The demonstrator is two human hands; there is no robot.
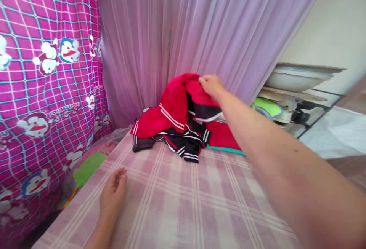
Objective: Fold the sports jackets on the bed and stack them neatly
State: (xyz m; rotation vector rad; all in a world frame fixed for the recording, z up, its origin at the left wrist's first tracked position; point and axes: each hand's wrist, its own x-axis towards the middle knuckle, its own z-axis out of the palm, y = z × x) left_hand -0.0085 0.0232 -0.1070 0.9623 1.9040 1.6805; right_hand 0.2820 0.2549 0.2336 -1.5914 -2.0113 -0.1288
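My right hand (211,83) reaches across the table, its fingers pinched on the top edge of a red garment (175,96) with white stripes and a black, white-edged band. Part of this garment is lifted, while the rest drapes over a heap of black clothes (192,148) with white stripes and red trim. How the heap's pieces lie beneath it is hidden. To the right lies a flat red cloth (224,135) with a teal edge, partly covered by my forearm. My left hand (113,188) rests near the table's left edge, fingers loosely curled and holding nothing.
A checked pink-and-white cloth covers the table (177,199). A purple curtain (143,43) hangs behind, and a magenta patterned curtain (51,100) at left. Beside the table is a green fly swatter (89,168). Stacked basins (300,78) stand on a rack at right.
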